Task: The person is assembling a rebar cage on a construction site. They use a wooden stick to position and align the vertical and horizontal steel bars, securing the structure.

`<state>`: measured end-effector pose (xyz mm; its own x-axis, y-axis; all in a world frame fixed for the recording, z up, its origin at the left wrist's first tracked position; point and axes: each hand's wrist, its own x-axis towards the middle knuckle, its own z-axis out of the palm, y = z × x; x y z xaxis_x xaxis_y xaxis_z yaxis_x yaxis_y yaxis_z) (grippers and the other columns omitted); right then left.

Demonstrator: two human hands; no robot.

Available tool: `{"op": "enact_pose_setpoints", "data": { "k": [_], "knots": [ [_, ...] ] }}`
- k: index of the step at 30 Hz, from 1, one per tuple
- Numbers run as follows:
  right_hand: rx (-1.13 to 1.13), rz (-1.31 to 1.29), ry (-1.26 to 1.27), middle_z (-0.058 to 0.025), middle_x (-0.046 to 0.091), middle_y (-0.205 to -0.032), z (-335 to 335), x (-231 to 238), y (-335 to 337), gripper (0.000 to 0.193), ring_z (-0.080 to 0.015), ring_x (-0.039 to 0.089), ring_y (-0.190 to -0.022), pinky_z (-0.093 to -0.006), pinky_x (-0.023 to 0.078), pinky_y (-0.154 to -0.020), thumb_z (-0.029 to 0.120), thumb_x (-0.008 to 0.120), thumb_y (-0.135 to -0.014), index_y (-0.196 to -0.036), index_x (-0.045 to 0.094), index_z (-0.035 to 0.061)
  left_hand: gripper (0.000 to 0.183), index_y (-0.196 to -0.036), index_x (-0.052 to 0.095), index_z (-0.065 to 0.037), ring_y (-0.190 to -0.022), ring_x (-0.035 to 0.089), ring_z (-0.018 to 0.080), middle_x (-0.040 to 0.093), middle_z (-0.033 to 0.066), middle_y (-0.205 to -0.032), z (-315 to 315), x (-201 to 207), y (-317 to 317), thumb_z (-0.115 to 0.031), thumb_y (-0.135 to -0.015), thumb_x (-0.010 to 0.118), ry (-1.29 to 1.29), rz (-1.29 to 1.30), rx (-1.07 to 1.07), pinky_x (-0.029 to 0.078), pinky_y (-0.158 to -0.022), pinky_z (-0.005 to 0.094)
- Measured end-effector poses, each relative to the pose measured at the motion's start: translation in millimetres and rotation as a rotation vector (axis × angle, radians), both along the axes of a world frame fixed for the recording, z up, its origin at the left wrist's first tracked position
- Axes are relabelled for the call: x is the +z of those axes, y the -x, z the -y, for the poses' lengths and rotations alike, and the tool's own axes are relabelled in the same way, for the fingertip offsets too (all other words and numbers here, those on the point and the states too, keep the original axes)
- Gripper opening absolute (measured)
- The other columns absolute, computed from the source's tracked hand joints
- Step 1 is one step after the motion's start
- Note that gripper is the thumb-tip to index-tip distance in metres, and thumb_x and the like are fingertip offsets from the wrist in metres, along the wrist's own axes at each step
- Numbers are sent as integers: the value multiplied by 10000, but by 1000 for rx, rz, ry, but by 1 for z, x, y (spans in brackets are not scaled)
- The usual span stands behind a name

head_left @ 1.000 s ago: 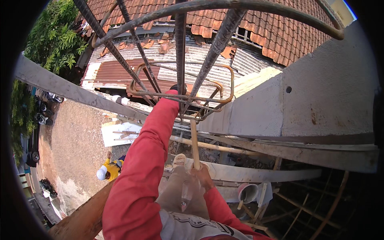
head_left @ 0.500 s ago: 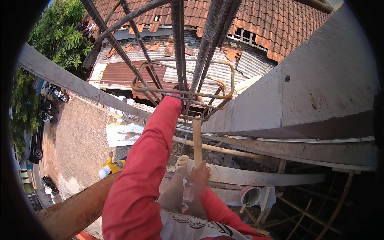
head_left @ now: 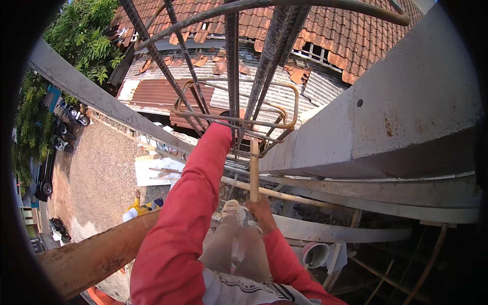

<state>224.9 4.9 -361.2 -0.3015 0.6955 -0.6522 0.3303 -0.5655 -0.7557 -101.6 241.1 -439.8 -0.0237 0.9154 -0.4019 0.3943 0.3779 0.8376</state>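
My left arm (head_left: 188,198), in a red sleeve, stretches up to a cage of upright ribbed steel bars (head_left: 232,61). My left hand (head_left: 225,115) is at the cage, mostly hidden behind the bars and a bent steel stirrup (head_left: 239,121), so its grip does not show. Lower down, my right hand (head_left: 261,213) is closed around the bottom of a pale wooden handle (head_left: 254,173). The handle points upward, and its top end lies at the foot of the cage among the lower ties. Whether it carries a head there cannot be made out.
A grey concrete beam (head_left: 376,117) flanks the cage on the right. A wooden pole (head_left: 101,249) crosses at lower left. Below stand a bucket (head_left: 315,254) and bamboo scaffolding. A person in yellow (head_left: 138,208) is on the ground far beneath. Tiled roofing (head_left: 351,30) lies beyond.
My right hand and the wooden handle have shifted slightly up and to the right, the handle's top now nearer the stirrup. My left arm stays at the cage. The view has tilted a little.
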Motion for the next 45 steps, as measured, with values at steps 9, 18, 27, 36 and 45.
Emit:
{"op": "enact_pose_setpoints", "data": {
  "k": [9, 18, 27, 36, 45],
  "knots": [
    [-10, -33, 58, -23, 575, -696, 0, -4, 6, 207, -111, 533, -569, -305, 414, -523, 121, 693, -735, -879, 594, 10, 202, -999, 694, 9, -655, 621, 178, 678, 62, -809, 131, 48, -69, -177, -931, 653, -392, 430, 842, 514, -620, 302],
    [33, -76, 54, -10, 566, -665, -3, -4, -5, 161, -115, 515, -552, -304, 400, -520, 135, 703, -733, -809, 602, 34, 226, -998, 709, 21, -536, 533, 96, 632, 30, -731, 193, -24, -2, -185, -969, 621, -327, 430, 1438, 439, -468, 253],
    [38, -58, 13, -1, 549, -633, -3, -14, -7, 157, -106, 497, -531, -294, 385, -507, 138, 708, -727, -785, 598, 43, 220, -921, 715, 18, -501, 591, 141, 653, 84, -675, 159, -1, 16, -167, -975, 607, 58, 342, 1179, 428, -414, 318],
    [90, 269, -285, -280, 682, -919, -5, -34, 16, 435, -427, 679, -902, -471, 516, -795, 192, 674, -700, -1039, 623, -76, 151, -963, 671, -24, -619, 613, 194, 672, 97, -780, 150, -3, 28, -74, -964, 528, -179, 669, 1150, 482, -525, 333],
    [174, 330, -354, -295, 681, -979, -11, -38, 13, 437, -466, 654, -974, -497, 513, -844, 208, 679, -699, -1060, 637, -34, 245, -1096, 707, -5, -645, 589, 147, 680, 63, -831, 116, -70, 66, -188, -985, 586, -363, 716, 786, 446, -541, 276]
  ]
}}
